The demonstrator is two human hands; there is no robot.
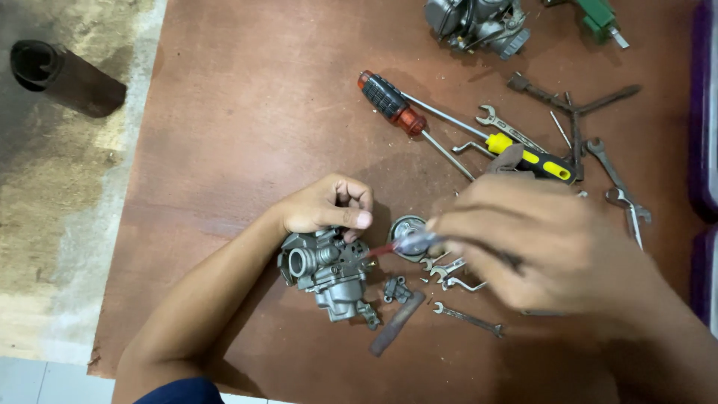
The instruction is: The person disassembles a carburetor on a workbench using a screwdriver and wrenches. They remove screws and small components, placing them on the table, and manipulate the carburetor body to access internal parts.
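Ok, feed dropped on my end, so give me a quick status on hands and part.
Left hand steadying carburetor from above. Right hand holding red-tipped tool at its side. Small wrenches and round cap close by.

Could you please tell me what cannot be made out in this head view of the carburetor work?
- Tool tip: the right hand is motion-blurred, so where its red-shafted tool meets the carburetor is unclear.
- Carburetor top: hidden under the left hand.
- Second carburetor and green tool: cut off by the top edge.
- Round cap: partly covered by the right hand's fingers.
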